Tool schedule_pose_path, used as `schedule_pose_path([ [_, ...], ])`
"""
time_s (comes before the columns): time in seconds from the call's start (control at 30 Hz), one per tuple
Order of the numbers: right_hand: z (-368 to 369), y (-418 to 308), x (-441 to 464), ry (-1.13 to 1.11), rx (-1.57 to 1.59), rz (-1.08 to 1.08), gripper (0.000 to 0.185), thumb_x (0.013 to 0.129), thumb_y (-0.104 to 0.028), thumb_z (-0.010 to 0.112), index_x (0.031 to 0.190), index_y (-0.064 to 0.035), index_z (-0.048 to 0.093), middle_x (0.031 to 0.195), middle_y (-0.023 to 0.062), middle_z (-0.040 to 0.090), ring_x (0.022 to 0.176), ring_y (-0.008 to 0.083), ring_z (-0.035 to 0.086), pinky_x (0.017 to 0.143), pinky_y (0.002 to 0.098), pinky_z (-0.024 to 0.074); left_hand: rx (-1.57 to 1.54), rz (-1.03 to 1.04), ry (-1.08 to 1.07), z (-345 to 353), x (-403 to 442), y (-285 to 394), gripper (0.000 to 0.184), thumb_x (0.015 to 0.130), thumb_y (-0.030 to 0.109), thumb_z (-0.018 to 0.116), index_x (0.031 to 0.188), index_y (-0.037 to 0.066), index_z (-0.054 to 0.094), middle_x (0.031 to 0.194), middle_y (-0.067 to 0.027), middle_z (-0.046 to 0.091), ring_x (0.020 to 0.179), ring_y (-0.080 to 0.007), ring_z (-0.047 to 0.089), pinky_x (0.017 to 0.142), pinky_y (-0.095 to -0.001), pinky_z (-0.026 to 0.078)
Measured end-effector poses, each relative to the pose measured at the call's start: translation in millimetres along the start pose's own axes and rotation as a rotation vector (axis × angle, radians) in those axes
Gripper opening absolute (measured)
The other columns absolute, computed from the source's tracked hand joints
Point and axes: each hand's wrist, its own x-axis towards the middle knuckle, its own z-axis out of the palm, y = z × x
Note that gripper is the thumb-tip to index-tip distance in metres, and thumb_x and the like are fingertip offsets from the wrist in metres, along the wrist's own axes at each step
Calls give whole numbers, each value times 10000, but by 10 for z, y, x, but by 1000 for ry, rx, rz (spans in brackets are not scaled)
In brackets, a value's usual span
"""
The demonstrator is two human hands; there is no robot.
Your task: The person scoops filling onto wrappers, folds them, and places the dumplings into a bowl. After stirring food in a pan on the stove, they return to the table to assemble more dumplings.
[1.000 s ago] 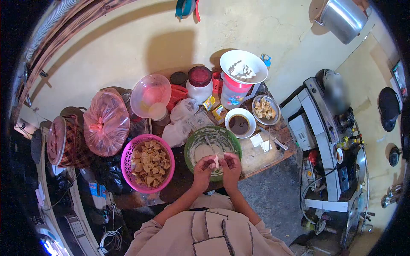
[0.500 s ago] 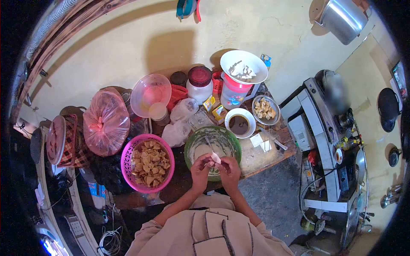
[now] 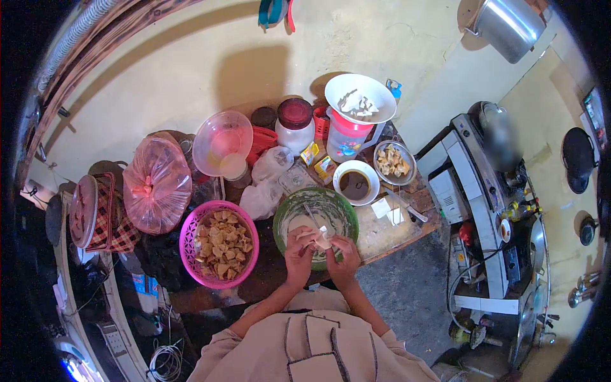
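- Pale yellow wall [image 3: 191,83] fills the top of the frame.
- Below it, a crowded table [image 3: 388,242] runs across the middle.
- On the left side of the frame sits a big pink see-through bag [image 3: 157,184], tied up.
- Left of the middle is a pink basket [image 3: 185,248] full of brown pieces [image 3: 224,245].
- Near the middle is a green bowl [image 3: 280,213] with white, sticky stuff inside.
- Just up and right of it, a white bowl [image 3: 337,180] has dark liquid.
- The left hand [image 3: 298,254] and right hand [image 3: 344,256] bend their fingers and pinch one small white piece [image 3: 324,239] over the green bowl.
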Motion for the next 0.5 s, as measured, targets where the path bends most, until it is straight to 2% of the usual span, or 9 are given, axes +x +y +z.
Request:
schedule_pose_path([
  [0.17,20,-72,29,61,67,69,236,669,25,614,862,-49,501,820,126,565,771,267,568,678,332,457,174,54,11,-23,-41,6,319,741,-90,518,1029,41,558,978,-95,526,932,-159,508,814,-260,410],
  [0.27,24,-89,12,22,55,89,246,668,27,616,869,-45,495,814,126,565,765,263,570,679,330,458,-70,-156,92,27,-62,71,287,751,-99,502,1002,26,565,1021,-109,527,945,-160,510,809,-252,408],
  [0.37,54,-99,30,51,101,36,261,664,37,615,878,-46,490,815,125,566,757,263,572,676,327,459,-106,-119,76,25,-66,77,255,756,-105,493,967,16,571,1041,-115,526,944,-163,520,800,-250,412],
  [0.5,64,-85,20,43,83,11,271,665,49,608,886,-49,486,817,126,567,755,265,572,667,323,460,-6,-20,69,6,-42,60,226,742,-112,509,915,13,585,1021,-118,543,926,-168,533,791,-251,418],
])
